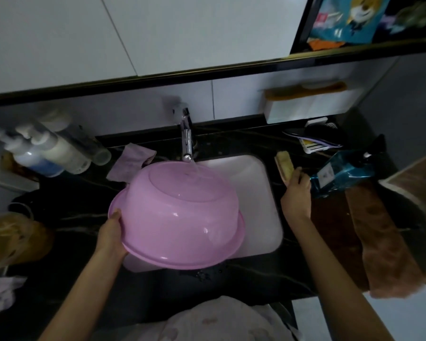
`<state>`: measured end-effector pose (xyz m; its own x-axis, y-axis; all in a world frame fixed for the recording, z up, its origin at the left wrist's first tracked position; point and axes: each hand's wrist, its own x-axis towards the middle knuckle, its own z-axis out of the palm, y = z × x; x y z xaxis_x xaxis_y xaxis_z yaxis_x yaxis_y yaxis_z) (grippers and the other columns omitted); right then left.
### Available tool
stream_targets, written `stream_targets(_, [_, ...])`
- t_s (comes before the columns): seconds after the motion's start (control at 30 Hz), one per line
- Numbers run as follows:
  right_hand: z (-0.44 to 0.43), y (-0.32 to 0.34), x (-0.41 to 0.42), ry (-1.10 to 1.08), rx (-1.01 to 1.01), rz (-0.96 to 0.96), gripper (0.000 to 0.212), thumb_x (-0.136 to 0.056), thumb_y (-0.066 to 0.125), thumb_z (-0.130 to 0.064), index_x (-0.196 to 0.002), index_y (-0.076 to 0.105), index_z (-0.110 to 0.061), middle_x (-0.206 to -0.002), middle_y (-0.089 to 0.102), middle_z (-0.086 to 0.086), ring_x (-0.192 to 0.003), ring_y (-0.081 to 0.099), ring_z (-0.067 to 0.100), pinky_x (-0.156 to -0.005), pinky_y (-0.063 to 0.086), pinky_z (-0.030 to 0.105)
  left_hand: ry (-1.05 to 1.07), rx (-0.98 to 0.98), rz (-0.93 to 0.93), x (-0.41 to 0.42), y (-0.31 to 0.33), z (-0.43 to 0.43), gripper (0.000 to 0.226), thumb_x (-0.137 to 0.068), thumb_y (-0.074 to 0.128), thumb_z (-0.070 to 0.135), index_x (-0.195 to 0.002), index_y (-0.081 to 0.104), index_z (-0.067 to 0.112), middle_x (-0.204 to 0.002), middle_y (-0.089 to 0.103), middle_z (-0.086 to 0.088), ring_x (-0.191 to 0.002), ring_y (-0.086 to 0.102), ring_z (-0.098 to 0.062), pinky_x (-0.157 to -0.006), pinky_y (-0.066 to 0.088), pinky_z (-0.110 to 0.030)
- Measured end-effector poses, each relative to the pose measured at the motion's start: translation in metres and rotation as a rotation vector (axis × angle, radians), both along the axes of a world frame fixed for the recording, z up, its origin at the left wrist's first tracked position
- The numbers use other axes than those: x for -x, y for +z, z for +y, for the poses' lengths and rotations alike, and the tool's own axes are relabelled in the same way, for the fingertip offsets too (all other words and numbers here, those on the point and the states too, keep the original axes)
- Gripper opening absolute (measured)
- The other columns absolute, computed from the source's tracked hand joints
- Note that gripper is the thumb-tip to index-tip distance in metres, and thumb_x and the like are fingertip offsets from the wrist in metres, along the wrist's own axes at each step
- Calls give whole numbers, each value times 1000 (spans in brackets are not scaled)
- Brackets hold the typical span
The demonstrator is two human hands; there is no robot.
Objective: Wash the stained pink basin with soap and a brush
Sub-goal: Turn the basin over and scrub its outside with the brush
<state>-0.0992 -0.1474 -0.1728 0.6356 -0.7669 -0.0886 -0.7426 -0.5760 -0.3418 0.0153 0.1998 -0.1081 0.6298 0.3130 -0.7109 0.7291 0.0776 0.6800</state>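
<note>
The pink basin [180, 217] is upside down and tilted over the white sink [256, 193]. Water runs from the chrome tap [187, 141] onto its base. My left hand [111, 237] grips the basin's rim at the near left, thumb on top. My right hand [296, 193] is on the dark counter to the right of the sink, fingers curled round the near end of a scrubbing brush [284, 166] with pale bristles. A blue soap bottle [340, 173] with a black pump lies just right of that hand.
A pink cloth [130, 161] lies behind the basin on the black counter [231, 279]. Several pump bottles [47, 148] stand at the far left. A brown towel [379, 237] hangs over the counter's right end. Combs and small items sit at the back right.
</note>
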Motion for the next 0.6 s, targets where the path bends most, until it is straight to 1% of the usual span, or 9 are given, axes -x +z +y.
stream_targets(0.1, [27,17,-13,46,88,-130,64,-88,51,1,-146,23,0,-139,36,22,-122,42,34,-101,41,37,21,3,-7,-1,-1,3,50,-95,46,32,-135,44,1,-125,56,-11,-106,54,-27,-88,43,-35])
stream_targets(0.17, [52,24,-34,168,-210,-226,54,-93,50,-10,-144,33,-6,-137,44,14,-122,47,28,-95,39,25,26,1,-11,2,-3,3,51,-95,46,32,-135,43,1,-124,56,-12,-105,53,-27,-88,43,-35])
stream_targets(0.23, [81,23,-59,438,-562,-162,53,-95,47,-32,-143,39,-10,-141,45,9,-129,44,26,-105,32,25,41,-7,-12,8,-3,2,50,-95,47,32,-134,43,1,-123,56,-13,-103,53,-27,-88,43,-36])
stream_targets(0.3, [102,17,-86,711,-663,-70,54,-97,42,-38,-144,37,-12,-149,36,8,-138,32,22,-115,20,31,78,-45,-43,7,0,2,50,-95,47,32,-134,43,1,-123,56,-13,-103,53,-26,-89,43,-36])
stream_targets(0.37, [112,17,-108,828,-722,27,50,-102,36,-28,-148,26,-11,-156,21,5,-144,17,17,-116,7,25,93,-89,-91,6,6,2,51,-96,45,32,-135,41,1,-127,54,-14,-106,53,-27,-92,43,-36])
stream_targets(0.4, [112,13,-118,843,-768,68,49,-103,32,-24,-149,21,-10,-157,16,6,-145,13,17,-113,4,20,91,-102,-112,6,9,1,51,-96,44,32,-136,40,1,-126,53,-14,-108,52,-28,-94,42,-37])
stream_targets(0.47, [111,8,-131,771,-829,82,46,-104,26,-22,-149,20,-12,-156,17,6,-144,16,18,-108,9,15,55,-113,-136,10,14,-5,50,-97,43,32,-136,39,1,-123,53,-15,-108,52,-29,-97,42,-39])
stream_targets(0.53, [113,1,-139,578,-872,72,47,-104,23,-29,-148,26,-14,-153,28,7,-139,27,21,-107,21,20,33,-110,-139,14,16,-9,49,-97,42,32,-135,41,2,-119,54,-14,-105,52,-28,-97,41,-39])
stream_targets(0.6, [120,-7,-143,490,-817,37,48,-102,26,-34,-147,30,-18,-151,33,7,-136,34,24,-108,26,27,26,-96,-146,14,18,-10,48,-97,43,32,-135,42,2,-116,54,-12,-102,52,-27,-96,41,-40])
